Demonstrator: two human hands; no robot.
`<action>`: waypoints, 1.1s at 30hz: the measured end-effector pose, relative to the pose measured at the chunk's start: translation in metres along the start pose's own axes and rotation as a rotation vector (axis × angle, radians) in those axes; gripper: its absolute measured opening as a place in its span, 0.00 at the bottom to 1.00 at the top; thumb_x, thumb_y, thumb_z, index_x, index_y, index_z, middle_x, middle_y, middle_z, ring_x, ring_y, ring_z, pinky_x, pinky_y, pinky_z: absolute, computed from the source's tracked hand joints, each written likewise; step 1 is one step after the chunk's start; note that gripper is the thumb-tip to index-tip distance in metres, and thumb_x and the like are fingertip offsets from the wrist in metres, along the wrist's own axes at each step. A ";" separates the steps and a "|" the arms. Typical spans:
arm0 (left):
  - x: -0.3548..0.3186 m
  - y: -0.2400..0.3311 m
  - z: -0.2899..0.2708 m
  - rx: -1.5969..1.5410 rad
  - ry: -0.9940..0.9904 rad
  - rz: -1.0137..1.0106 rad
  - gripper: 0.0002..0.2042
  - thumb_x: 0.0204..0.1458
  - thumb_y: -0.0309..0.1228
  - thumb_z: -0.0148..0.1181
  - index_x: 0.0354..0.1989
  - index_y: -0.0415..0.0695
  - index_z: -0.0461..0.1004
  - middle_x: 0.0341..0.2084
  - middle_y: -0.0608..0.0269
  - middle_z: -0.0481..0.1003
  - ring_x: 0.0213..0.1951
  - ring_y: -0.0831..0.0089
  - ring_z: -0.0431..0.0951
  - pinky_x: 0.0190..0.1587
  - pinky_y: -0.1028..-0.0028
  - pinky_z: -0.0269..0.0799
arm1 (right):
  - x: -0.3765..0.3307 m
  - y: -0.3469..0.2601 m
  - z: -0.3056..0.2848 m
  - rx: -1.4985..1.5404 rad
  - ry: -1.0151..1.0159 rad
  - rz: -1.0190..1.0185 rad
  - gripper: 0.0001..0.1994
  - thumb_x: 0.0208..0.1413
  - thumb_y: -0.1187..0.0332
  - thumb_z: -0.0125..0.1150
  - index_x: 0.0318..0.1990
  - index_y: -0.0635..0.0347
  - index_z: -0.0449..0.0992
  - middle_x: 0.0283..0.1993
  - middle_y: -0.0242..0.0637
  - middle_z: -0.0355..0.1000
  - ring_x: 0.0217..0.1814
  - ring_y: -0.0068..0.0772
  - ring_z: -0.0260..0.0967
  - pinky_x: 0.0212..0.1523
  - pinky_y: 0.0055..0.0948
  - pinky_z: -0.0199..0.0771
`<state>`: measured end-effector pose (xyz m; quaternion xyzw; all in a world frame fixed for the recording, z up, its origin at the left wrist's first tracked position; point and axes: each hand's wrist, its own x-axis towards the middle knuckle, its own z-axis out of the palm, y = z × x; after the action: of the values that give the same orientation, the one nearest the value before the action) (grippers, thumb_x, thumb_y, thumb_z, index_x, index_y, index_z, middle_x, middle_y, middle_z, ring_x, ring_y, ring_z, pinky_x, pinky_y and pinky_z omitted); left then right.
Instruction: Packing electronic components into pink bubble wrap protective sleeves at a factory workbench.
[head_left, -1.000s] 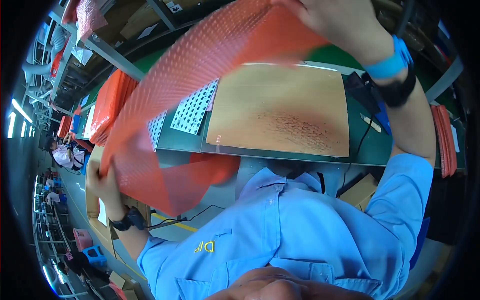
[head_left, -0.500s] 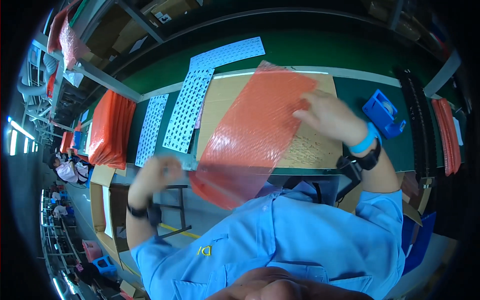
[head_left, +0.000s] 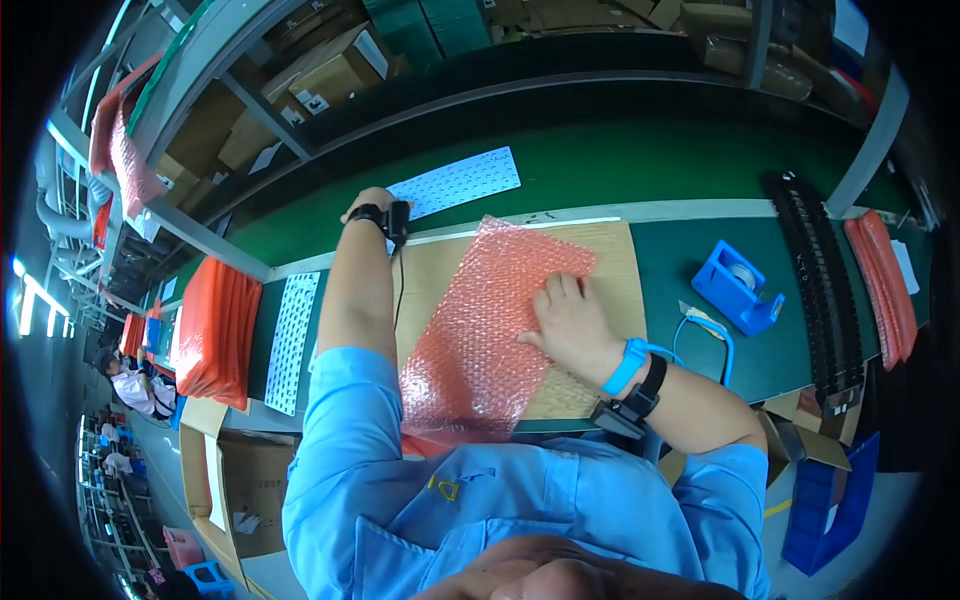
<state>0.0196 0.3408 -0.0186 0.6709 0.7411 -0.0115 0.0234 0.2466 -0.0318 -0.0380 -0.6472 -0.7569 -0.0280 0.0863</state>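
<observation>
A translucent red bubble-wrap bag [head_left: 470, 330] lies slantwise on a cardboard sheet [head_left: 615, 300], its near end hanging over the table's front edge. My right hand [head_left: 572, 325] rests on the bag's right side, fingers stretched out and apart. Across the table, my left hand [head_left: 370, 203] is at the left end of a white sheet with rows of small dark marks [head_left: 455, 182]. Its fingers are mostly hidden, so whether it holds anything does not show. Another marked white sheet [head_left: 292, 340] lies left of my left forearm.
Stacked red bubble-wrap bags [head_left: 218, 330] stand at the left. To the right are a blue tape dispenser [head_left: 738, 288], a blue wrist strap cord [head_left: 728, 350], black strips [head_left: 815, 290] and more red bags [head_left: 882, 290]. An open carton [head_left: 255, 490] sits below the table's left side.
My left hand has moved from the near table edge to the far sheet, its arm now covering the middle marked sheet. The bag has settled flatter, with my right hand lying on it.
</observation>
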 end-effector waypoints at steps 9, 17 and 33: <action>-0.016 0.023 -0.071 -1.435 -0.407 0.117 0.10 0.58 0.33 0.61 0.39 0.39 0.74 0.38 0.58 0.79 0.41 0.68 0.81 0.40 0.71 0.80 | -0.002 0.006 -0.002 0.121 0.066 -0.040 0.36 0.51 0.43 0.61 0.54 0.70 0.70 0.60 0.54 0.64 0.61 0.49 0.61 0.60 0.46 0.63; -0.172 -0.042 -0.190 -1.599 -0.166 0.440 0.14 0.59 0.24 0.52 0.52 0.34 0.69 0.46 0.51 0.77 0.44 0.64 0.81 0.47 0.67 0.80 | -0.003 0.005 0.005 0.229 0.172 0.016 0.41 0.50 0.52 0.67 0.68 0.62 0.57 0.64 0.62 0.58 0.55 0.51 0.66 0.56 0.43 0.69; -0.221 -0.012 -0.018 -0.859 -0.262 0.507 0.25 0.59 0.48 0.57 0.52 0.36 0.73 0.41 0.53 0.79 0.37 0.65 0.81 0.40 0.68 0.75 | 0.019 0.030 0.011 0.673 0.630 0.114 0.19 0.64 0.68 0.48 0.62 0.53 0.67 0.40 0.59 0.74 0.35 0.51 0.77 0.32 0.47 0.76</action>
<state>0.0289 0.1213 0.0105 0.7522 0.4841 0.2159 0.3913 0.2719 -0.0064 -0.0474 -0.5838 -0.6239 0.0288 0.5188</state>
